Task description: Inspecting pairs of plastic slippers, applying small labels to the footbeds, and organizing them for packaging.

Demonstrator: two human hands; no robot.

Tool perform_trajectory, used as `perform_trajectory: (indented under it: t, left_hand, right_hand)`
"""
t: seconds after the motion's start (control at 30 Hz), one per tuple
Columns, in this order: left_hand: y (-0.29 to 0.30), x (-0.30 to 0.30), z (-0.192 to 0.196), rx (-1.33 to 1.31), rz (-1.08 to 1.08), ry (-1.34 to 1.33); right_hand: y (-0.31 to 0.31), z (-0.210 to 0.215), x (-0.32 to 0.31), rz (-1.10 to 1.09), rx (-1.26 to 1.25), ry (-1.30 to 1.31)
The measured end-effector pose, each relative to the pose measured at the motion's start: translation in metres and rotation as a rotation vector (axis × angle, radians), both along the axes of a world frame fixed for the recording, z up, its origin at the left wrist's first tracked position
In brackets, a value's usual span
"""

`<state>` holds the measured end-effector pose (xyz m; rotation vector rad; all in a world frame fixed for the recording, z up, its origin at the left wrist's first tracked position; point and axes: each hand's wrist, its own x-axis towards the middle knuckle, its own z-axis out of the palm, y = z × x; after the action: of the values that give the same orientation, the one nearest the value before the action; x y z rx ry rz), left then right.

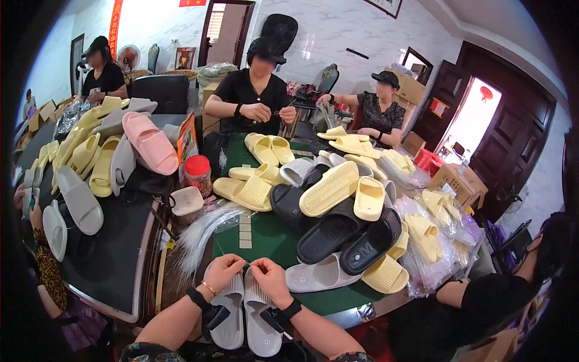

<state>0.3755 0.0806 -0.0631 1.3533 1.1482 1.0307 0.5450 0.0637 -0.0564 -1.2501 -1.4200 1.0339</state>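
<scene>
A pair of light grey slide slippers lies side by side in front of me, the left slipper [228, 326] and the right slipper [263, 332] with their heels towards me. Over their toe ends, my left hand [222, 273] and my right hand [271, 281] meet with fingertips pinched close together. Both hands appear closed on a thin pale strand, which is barely visible between them. A bundle of white plastic strands [208, 235] spreads out just beyond my left hand. Another grey slipper [322, 274] rests to the right of my right hand.
A heap of yellow, black and grey slippers [329, 188] covers the green table [232, 250]. A red-lidded jar [197, 172] and a white tub [187, 201] stand left. More slippers, including a pink one [151, 142], fill the dark left table [108, 259]. Several people sit around.
</scene>
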Motion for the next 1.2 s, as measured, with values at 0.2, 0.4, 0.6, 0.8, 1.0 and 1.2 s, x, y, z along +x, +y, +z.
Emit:
perform_trajectory:
  t: [0.2,0.4,0.6,0.8,1.0,1.2]
  left_hand:
    - [-0.003,-0.003,-0.001,-0.007,0.029,-0.025]
    - [0.005,0.005,0.011,-0.01,0.014,-0.056]
    - [0.004,0.002,0.007,-0.009,0.003,-0.09]
    - [0.003,0.003,0.001,-0.031,0.01,-0.106]
    - [0.0,0.001,0.001,0.013,-0.051,-0.054]
    - [-0.002,0.0,0.002,0.027,-0.002,0.01]
  right_hand:
    - [0.003,-0.006,-0.005,0.001,-0.001,-0.001]
    - [0.012,-0.005,0.001,-0.033,0.015,0.025]
    - [0.013,-0.007,-0.002,-0.025,-0.025,0.033]
    - [0.008,0.0,-0.002,-0.03,-0.009,-0.052]
    - [0.008,-0.011,-0.004,-0.023,-0.003,0.02]
    - [0.005,-0.004,-0.006,-0.014,0.009,-0.021]
